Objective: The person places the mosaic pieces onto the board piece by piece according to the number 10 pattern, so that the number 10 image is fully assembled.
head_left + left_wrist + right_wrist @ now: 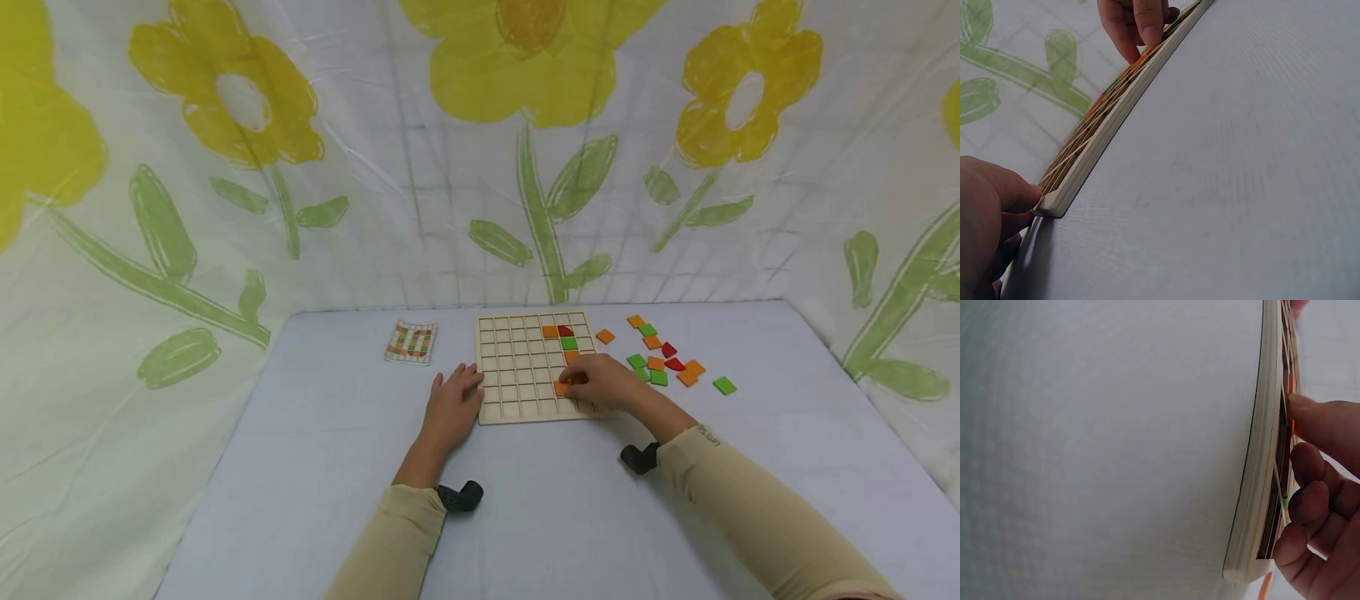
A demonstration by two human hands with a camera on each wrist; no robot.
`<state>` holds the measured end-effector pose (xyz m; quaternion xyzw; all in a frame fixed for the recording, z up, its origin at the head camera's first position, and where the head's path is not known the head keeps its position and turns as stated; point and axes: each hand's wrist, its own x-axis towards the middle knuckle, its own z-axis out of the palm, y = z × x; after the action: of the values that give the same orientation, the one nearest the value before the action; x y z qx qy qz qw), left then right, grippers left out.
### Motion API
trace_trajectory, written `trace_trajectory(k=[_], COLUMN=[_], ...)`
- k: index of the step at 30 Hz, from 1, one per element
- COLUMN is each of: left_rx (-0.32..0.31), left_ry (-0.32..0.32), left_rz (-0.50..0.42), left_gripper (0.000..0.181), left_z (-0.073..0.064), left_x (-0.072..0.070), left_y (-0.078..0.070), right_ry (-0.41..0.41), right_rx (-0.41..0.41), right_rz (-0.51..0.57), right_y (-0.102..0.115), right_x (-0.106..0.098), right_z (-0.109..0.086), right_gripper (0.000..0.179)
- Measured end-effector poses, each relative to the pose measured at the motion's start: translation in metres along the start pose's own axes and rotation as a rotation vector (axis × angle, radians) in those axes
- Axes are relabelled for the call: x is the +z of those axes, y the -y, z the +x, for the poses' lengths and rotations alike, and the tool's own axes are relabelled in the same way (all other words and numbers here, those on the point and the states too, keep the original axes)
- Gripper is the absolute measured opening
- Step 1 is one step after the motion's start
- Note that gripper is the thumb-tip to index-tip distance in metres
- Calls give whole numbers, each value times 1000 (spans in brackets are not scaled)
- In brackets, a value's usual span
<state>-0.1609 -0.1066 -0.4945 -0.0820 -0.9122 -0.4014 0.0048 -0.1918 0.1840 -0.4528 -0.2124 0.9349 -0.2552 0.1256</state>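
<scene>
A wooden grid board (517, 410) lies on the table. Along its upper right cells sit an orange square tile (550, 332), a red quarter-round tile (565, 331), a green square tile (569, 343) and another orange tile (572, 356). My right hand (603, 382) reaches over the lower right of the board, thumb and fingers pinched at an orange square tile (560, 389); the fingers partly hide it and the nearby cells. At the board's left edge rests my left hand (452, 408), fingers loosely extended, with a digit touching the rim near the corner (1047, 203).
Left of the board lies a small pattern card (411, 342) with coloured squares. Several loose orange, green and red tiles (656, 363) are scattered to the right. One orange tile (605, 336) lies close to the board's right edge. A flowered cloth (360, 250) hangs behind the table.
</scene>
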Motion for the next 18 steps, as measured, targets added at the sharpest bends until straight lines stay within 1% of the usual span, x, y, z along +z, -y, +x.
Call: trace_trajectory(k=[5, 8, 10, 13, 15, 18], left_rx=[-3, -4, -3, -4, -3, -1], left_ry=[-6, -8, -7, -4, -2, -2], left_rz=[-2, -3, -1, 1, 8, 15], left_gripper=[34, 34, 34, 35, 35, 35], left_z=[0, 0, 0, 0, 1, 1], left_x=[0, 0, 0, 0, 0, 0], left_y=[0, -1, -1, -1, 0, 0], right_ry=[-10, -23, -34, -54, -79, -117], right_rx=[19, 37, 56, 110, 138, 153], right_rz=[-6, 9, 17, 1, -25, -89], right_y=[0, -7, -15, -29, -39, -51], right_x=[-3, -10, -16, -26, -32, -40], right_z=[-3, -7, -10, -16, -20, -28], right_gripper=[27, 26, 25, 26, 27, 29])
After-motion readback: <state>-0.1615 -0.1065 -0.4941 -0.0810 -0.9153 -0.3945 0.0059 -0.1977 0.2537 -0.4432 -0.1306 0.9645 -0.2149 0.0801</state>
